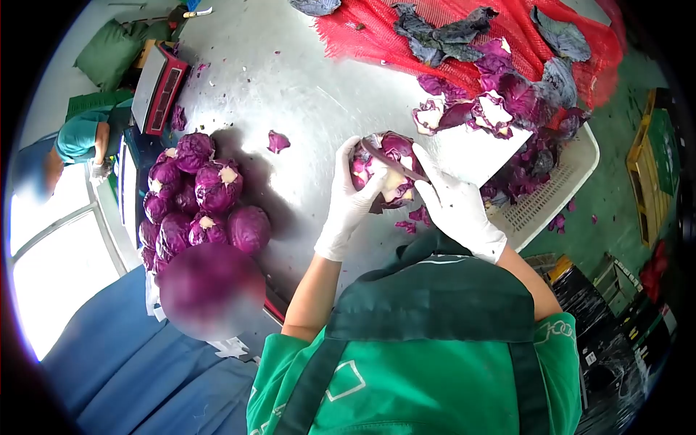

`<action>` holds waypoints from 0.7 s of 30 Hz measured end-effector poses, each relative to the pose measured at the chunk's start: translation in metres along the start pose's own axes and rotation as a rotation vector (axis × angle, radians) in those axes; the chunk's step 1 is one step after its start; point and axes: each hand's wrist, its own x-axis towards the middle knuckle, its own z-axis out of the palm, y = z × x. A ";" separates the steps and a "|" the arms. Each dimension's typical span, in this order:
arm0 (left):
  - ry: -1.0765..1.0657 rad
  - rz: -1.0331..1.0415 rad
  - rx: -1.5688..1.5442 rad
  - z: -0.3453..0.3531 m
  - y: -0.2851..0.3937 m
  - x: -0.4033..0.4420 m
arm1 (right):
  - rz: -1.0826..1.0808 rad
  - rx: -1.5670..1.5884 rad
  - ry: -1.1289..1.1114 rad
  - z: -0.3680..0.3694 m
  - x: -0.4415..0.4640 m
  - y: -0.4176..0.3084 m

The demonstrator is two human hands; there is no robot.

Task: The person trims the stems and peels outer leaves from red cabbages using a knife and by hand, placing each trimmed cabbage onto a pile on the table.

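A red cabbage (401, 185) with a pale cut base faces up between my two white-gloved hands, above the metal table. My left hand (353, 199) grips its left side, thumb lying over the front. On the right, my right hand (455, 208) has its thumb and fingers closed around one end of a curved dark-purple strip (391, 161). This strip crosses the cabbage and looks like the edge of an outer leaf. Small purple leaf scraps (418, 215) lie just below. Beyond my right hand are trimmed leaves with white stem ends (493, 112).
Several red cabbages (217, 185) are piled at the left, near a red-framed scale (161, 94). A knife (198, 13) lies at the far edge. Red mesh (362, 36) spreads at the back right, above a white crate (536, 217) of leaves. Another person (81, 138) works far left.
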 end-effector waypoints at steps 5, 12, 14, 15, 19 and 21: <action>-0.014 -0.009 0.062 -0.002 -0.005 0.002 | -0.118 -0.058 0.024 0.006 0.012 0.015; 0.029 -0.008 0.089 -0.003 -0.006 -0.002 | -0.064 -0.028 0.051 0.026 0.020 0.026; 0.035 -0.025 0.068 -0.002 -0.007 -0.005 | -0.009 -0.012 0.036 0.025 0.022 0.024; 0.048 -0.032 0.047 -0.001 -0.008 -0.004 | -0.015 -0.018 0.031 0.021 0.028 0.019; 0.072 -0.005 0.197 0.001 -0.005 -0.025 | 0.240 0.195 0.290 -0.006 0.065 0.052; 0.133 0.065 0.231 0.002 -0.020 -0.033 | -0.185 -0.380 0.376 0.004 0.081 0.145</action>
